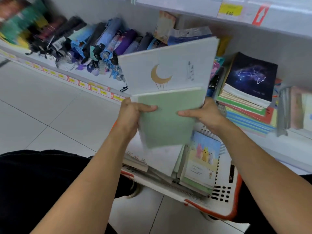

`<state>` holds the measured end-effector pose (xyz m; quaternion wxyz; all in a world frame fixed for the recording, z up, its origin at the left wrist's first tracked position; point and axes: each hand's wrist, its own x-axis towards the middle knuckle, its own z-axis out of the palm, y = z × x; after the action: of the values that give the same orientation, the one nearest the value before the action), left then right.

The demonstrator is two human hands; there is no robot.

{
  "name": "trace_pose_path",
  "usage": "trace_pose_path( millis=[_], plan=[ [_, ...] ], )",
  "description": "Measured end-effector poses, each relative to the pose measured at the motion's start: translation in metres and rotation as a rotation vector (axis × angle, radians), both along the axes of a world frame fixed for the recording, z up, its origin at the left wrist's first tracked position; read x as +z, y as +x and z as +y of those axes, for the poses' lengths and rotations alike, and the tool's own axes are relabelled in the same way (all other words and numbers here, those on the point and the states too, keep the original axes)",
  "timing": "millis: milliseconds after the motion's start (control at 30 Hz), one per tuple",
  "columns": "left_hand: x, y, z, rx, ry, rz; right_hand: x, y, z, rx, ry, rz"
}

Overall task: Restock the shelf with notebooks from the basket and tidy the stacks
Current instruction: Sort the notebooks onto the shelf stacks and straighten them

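Both hands up over the basket (221, 193) now, left hand (133, 114) and right hand (205, 114) each clamped thumb-on-top around the green notebook (167, 119) and the moon notebook (167, 70) behind it, just short of the shelf stack (244, 102)

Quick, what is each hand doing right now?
Left hand: holding the green notebook and the moon notebook behind it.
Right hand: gripping the same notebooks from the other side.

Bare forearms, no sleeves visible; black trousers (33, 183); shoe (133, 191) dark with pale sole.
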<state>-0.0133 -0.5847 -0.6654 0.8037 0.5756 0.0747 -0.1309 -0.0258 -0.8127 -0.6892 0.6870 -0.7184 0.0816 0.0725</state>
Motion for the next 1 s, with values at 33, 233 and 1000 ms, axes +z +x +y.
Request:
trace_pose_path(
  millis=[33, 233, 1000],
  plan=[
    [0.004, 0.006, 0.0, 0.031, 0.049, -0.051, -0.001, 0.001, 0.002, -0.048, -0.014, -0.049],
    [-0.02, 0.001, 0.001, 0.061, 0.209, -0.075, -0.032, -0.014, 0.016, -0.096, -0.041, -0.082],
    [0.003, 0.014, 0.02, -0.084, 0.375, -0.259, 0.029, -0.001, 0.035, -0.218, 0.163, -0.107]
  ],
)
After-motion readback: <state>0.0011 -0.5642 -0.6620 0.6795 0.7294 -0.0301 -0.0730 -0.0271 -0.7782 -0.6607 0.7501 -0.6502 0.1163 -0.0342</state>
